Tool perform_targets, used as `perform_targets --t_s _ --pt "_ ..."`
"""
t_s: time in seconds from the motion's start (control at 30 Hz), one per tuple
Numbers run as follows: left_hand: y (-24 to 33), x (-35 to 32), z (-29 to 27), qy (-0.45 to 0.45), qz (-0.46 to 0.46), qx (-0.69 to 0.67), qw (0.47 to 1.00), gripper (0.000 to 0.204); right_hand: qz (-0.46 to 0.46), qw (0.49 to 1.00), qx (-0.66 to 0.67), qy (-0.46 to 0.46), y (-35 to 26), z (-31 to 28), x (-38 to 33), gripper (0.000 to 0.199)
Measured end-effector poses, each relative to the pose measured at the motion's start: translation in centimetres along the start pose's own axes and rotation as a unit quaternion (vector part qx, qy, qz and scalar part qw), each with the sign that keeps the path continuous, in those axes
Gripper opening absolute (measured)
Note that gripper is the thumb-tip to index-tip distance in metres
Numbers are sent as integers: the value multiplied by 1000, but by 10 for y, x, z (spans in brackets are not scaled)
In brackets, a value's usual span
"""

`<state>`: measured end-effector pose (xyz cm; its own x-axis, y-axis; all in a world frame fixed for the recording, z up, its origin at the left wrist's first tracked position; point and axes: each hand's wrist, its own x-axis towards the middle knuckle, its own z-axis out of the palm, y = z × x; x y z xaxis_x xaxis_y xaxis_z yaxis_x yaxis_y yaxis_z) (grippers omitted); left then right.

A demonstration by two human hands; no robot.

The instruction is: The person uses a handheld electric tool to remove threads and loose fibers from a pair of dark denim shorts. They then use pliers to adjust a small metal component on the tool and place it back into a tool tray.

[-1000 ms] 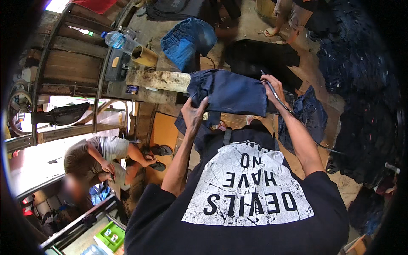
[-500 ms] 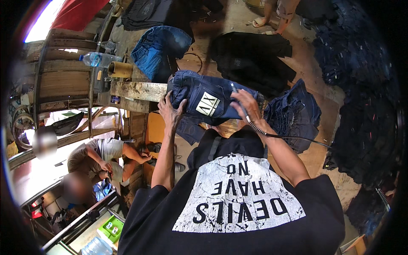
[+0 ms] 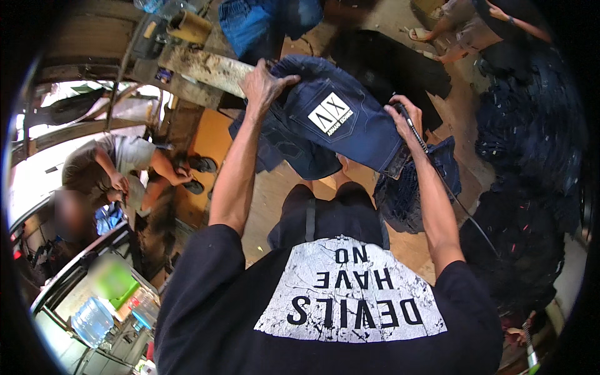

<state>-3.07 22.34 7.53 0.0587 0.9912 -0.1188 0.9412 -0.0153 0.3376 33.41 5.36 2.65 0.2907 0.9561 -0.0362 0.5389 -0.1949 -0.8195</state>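
Overhead, dark jeans (image 3: 337, 125) (both hands gripping)

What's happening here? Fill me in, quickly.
A person in a black printed T-shirt holds a pair of dark blue jeans up in front of them. The left hand grips the top edge of the jeans, the white patch facing up. The right hand holds the other end together with a thin corded tool. More dark denim is piled to the right. Another person crouches on the left.
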Motion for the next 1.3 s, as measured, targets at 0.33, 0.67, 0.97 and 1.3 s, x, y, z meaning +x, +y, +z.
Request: perform_targets --t_s 0.33,0.67,0.97,1.3 --pt "-39 -54 10 85 239 36 966 76 -98 982 157 -31 -123 78 -41 28" --pt "-55 -52 1 -126 164 -106 973 92 -316 944 65 -66 -111 143 -15 24" --pt "-64 -50 -2 -169 171 -155 958 98 -329 937 37 -111 -112 149 -15 26" --pt "-69 -50 6 -174 159 -152 960 100 -337 931 40 -131 -111 151 -16 28"
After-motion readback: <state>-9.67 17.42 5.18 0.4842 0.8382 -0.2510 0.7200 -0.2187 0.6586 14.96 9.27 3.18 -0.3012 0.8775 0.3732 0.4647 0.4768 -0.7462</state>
